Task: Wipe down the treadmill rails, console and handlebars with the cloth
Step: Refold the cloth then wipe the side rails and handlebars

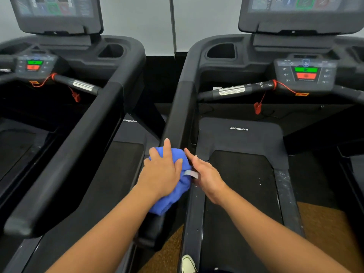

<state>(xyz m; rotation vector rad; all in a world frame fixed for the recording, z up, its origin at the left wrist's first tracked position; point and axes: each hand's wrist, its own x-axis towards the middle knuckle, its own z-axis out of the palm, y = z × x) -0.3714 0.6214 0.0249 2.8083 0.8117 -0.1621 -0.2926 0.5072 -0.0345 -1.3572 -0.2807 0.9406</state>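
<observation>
The right-hand treadmill (239,134) fills the right half of the frame, and its long side rail (181,107) runs from the upper middle down to the centre, where the work is going on. The console (305,75) sits at the upper right, apparently untouched. The blue cloth (171,201) is bunched over the near end of that rail, at the centre of the frame. The left hand (161,172) lies on top of it with fingers spread, pressing rather than gripping. The right hand (206,178) sits just beside it, fingers straight and holding nothing; whether it touches the cloth I cannot tell. With no real grip, a hard stroke could slide the loose bundle off the rail into the carpeted gap (167,251) below. Later, wiping the console risks pressing the green button (305,69), and the red cord (260,103) could snag the cloth.
</observation>
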